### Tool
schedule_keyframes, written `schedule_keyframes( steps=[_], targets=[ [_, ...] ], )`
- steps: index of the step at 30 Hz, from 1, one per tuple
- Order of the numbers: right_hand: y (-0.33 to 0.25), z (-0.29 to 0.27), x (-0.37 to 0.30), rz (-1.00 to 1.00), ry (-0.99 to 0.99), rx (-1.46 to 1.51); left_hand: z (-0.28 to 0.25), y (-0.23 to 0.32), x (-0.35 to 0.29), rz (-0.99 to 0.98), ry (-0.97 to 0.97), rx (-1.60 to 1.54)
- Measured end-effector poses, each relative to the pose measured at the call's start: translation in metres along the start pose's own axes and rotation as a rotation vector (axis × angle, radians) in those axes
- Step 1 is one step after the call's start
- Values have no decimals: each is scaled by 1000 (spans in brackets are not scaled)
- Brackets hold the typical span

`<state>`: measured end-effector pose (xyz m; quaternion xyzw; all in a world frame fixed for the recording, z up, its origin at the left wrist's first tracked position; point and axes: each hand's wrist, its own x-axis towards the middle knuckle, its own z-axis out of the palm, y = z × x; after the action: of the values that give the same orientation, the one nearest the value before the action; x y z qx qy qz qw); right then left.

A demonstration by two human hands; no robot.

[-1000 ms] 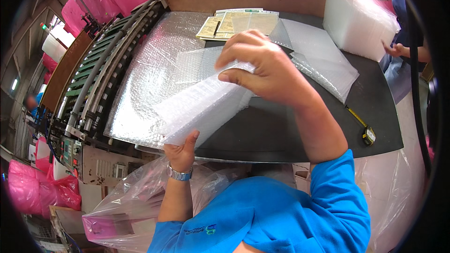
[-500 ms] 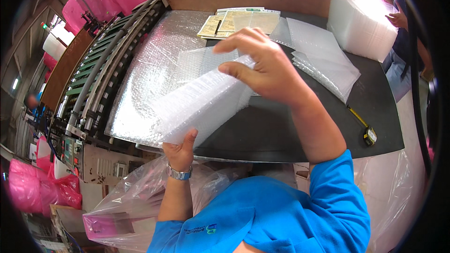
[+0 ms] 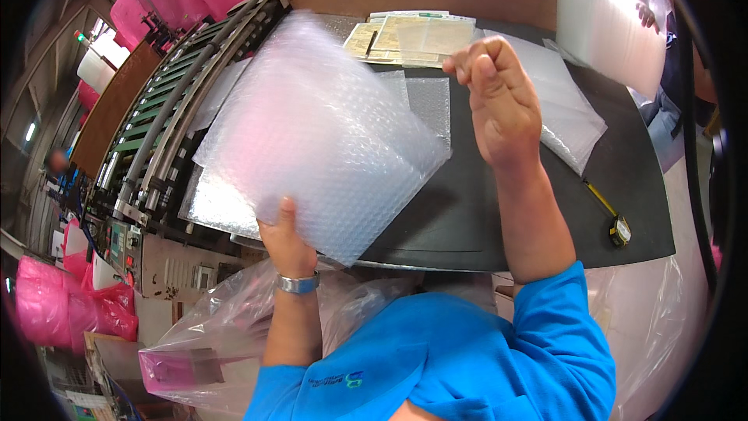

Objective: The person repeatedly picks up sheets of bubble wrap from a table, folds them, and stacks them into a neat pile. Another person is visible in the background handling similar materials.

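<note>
My left hand, a metal watch at its wrist, grips the lower edge of several translucent bubble wrap sheets, thumb on top. They stand tilted over the table, their upper part smeared by motion. To their right my right hand is raised, apart from them, its fingers curled in; nothing shows in it. Under and behind the sheets lie a shiny silvery bubble sheet and a smaller clear bubble piece.
Papers with a pen lie at the back of the dark table. More bubble wrap and a yellow tape measure are on the right. A roller machine borders the left. Another person's hand touches a white stack.
The bubble wrap sheets have swung up and spread toward the far left, showing their broad face. My right hand has come away from them, moved right and curled its fingers.
</note>
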<state>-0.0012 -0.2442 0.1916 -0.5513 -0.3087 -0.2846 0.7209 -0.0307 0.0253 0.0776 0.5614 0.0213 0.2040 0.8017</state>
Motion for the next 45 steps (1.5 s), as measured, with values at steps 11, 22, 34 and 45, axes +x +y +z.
schedule_keyframes(
  steps=[11, 22, 34, 45],
  targets=[
    [59, -6, -64, 501, 12, -46, -18, 7, 17, -363, 20, -535],
    [72, -6, -87, 656, -55, -53, -8, 12, 15, -396, 10, -576],
    [73, 1, -92, 698, -99, 66, -11, 9, 13, -451, 3, -607],
    [77, 26, -105, 702, -15, 335, 15, -26, -31, -323, -121, -270]
  ],
)
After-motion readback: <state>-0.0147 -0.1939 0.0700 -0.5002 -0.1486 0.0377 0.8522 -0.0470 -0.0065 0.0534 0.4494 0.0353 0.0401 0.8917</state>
